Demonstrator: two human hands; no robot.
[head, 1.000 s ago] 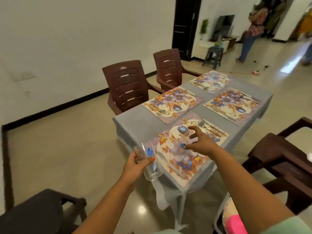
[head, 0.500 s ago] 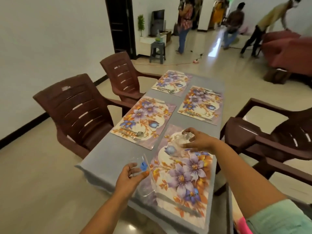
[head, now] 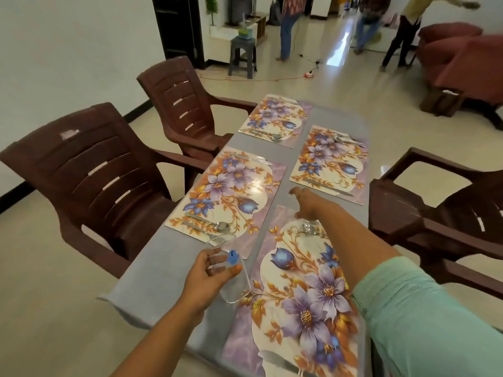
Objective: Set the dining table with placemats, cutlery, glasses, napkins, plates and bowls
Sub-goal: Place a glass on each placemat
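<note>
Four floral placemats lie on the grey table [head: 160, 270]; the nearest one [head: 299, 317] is under my arms. My left hand [head: 209, 278] grips a clear glass [head: 238, 288] with a blue sticker, tilted over the table beside that mat's left edge. My right hand [head: 307, 204] stretches over the mat's far end with its fingers straight. A spoon [head: 310, 228] lies just below it; a faint clear rim shows there, too dim to tell if it is a glass. A fork and spoon [head: 217, 229] lie on the near-left mat [head: 231, 191].
The two far mats [head: 275, 121] [head: 329, 161] also carry cutlery. Brown plastic chairs stand at the left [head: 89, 170] [head: 179, 99] and right [head: 435, 216] of the table. A knife [head: 280, 363] lies at the nearest mat's near end. People move about in the room beyond.
My right hand held a clear glass at the mat's far end; now its fingers are straight and reach farther forward. My left hand still holds its glass. The view has moved closer.
</note>
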